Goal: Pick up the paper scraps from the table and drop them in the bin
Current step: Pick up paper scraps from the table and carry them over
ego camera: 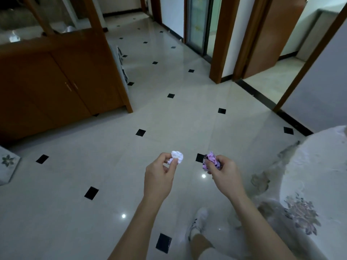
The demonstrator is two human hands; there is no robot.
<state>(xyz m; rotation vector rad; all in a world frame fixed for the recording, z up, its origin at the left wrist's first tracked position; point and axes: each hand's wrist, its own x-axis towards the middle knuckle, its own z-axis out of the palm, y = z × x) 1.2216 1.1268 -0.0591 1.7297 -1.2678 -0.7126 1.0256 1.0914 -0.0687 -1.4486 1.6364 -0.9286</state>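
Note:
My left hand pinches a crumpled white paper scrap between thumb and fingers, held out over the tiled floor. My right hand grips a crumpled pink-purple patterned paper scrap. Both hands are at about the same height, a short gap apart. The table, covered with a white flowered cloth, is at the right edge. No bin is in view.
A wooden cabinet stands at the left. Glossy floor tiles with black squares stretch ahead toward open doorways. A white flowered object sits at the far left edge. My foot in a white shoe is below.

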